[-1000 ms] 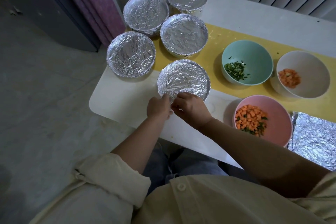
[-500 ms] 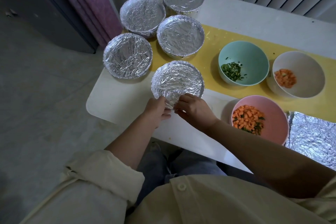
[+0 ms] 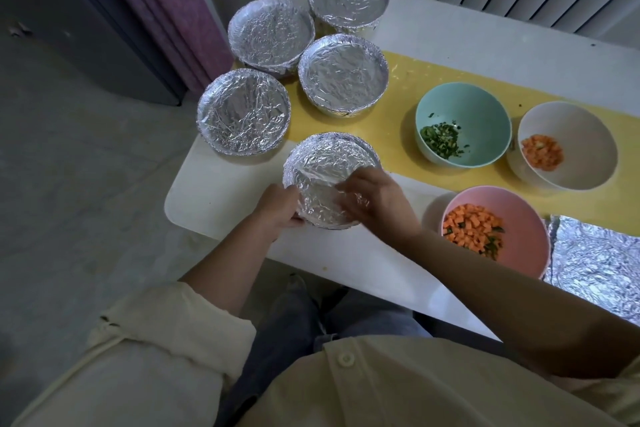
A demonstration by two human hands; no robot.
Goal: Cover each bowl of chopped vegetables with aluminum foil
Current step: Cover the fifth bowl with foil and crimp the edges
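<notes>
Foil-covered bowl (image 3: 325,177) held two-handed: left hand (image 3: 278,206) grips rim at 8 o'clock, right hand (image 3: 379,199) curls over rim at 4 o'clock

Left hand (image 3: 280,207) and right hand (image 3: 379,199) hold the nearest foil-covered bowl (image 3: 323,166) by its near rim.

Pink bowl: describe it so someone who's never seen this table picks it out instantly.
On the white table, go to the near right corner, by the yellow runner's near edge. The pink bowl sits there beside a loose foil sheet. It's the only pink one, uncovered, with the biggest heap of orange cubes and green bits.
</notes>
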